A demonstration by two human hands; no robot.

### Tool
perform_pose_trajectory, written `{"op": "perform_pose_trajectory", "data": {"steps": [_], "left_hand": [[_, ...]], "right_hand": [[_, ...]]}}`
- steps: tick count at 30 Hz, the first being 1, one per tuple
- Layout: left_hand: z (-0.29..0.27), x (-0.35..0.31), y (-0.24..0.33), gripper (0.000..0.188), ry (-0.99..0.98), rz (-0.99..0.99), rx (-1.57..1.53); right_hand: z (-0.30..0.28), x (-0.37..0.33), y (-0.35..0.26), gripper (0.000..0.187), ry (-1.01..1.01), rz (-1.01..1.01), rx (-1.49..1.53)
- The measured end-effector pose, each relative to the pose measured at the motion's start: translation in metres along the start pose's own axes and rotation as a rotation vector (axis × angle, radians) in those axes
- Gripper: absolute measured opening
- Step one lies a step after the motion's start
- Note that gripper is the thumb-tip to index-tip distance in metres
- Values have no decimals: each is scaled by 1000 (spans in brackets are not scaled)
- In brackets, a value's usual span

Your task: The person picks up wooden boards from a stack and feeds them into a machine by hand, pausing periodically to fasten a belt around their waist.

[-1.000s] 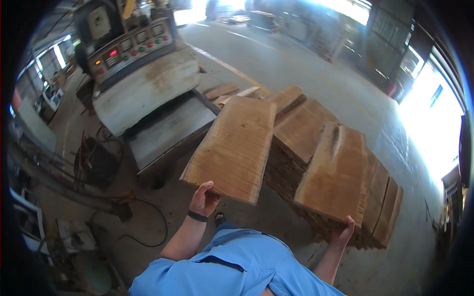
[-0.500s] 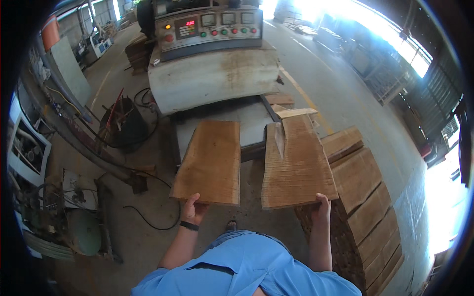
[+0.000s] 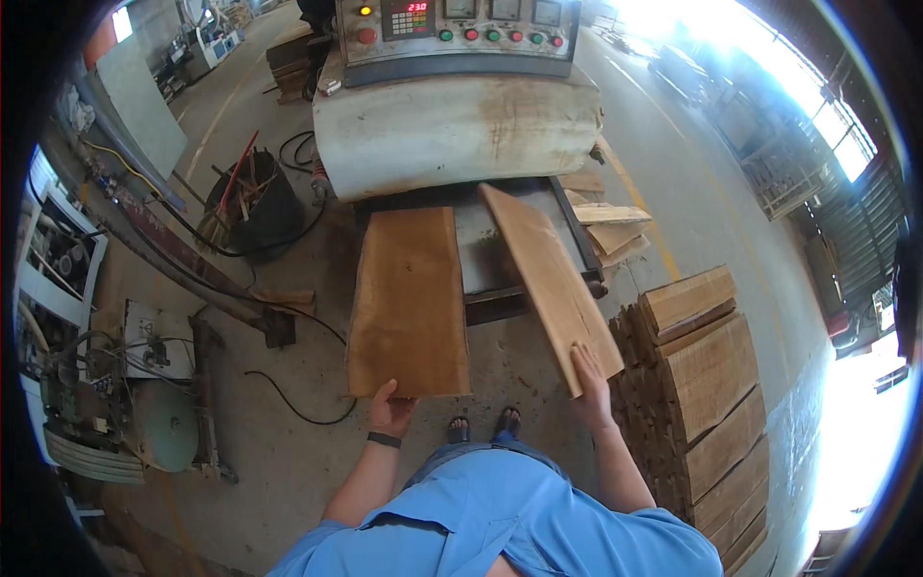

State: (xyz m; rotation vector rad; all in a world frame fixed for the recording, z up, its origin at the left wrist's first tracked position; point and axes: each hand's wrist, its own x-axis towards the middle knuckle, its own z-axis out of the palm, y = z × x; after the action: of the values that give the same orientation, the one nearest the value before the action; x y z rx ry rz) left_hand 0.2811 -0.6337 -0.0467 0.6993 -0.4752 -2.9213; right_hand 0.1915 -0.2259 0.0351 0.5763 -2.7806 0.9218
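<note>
My left hand (image 3: 392, 409) grips the near end of a broad wooden board (image 3: 409, 298), thumb on top and fingers beneath. Its far end reaches over the metal feed table (image 3: 490, 252) of a machine. A second wooden board (image 3: 556, 284) is tilted up on its long edge, its far end over the same table. My right hand (image 3: 589, 385) is on this board near its close end, fingers along the upper face; its underside grip is hidden. Whether either board's far end rests on the table I cannot tell.
Ahead stands the white machine (image 3: 457, 135) with a control panel (image 3: 457, 37) of buttons and gauges. A stack of boards (image 3: 711, 375) is at my right, wood offcuts (image 3: 615, 226) beyond it. On the left are a black bin (image 3: 264, 216) of scraps and a cable (image 3: 298, 409) on the floor.
The right board has swung from flat to tilted on its edge, its far end moving left over the table. My right hand has shifted from its end onto its face.
</note>
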Motion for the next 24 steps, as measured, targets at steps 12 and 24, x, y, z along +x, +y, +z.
{"op": "perform_pose_trajectory", "data": {"steps": [12,24], "left_hand": [[-45,65,-48,52,303,2,-109],[-37,82,-71,38,336,-244,142]], "right_hand": [[137,43,37,72,-202,-93,-436],[78,93,87,97,-426,-213,-347]]}}
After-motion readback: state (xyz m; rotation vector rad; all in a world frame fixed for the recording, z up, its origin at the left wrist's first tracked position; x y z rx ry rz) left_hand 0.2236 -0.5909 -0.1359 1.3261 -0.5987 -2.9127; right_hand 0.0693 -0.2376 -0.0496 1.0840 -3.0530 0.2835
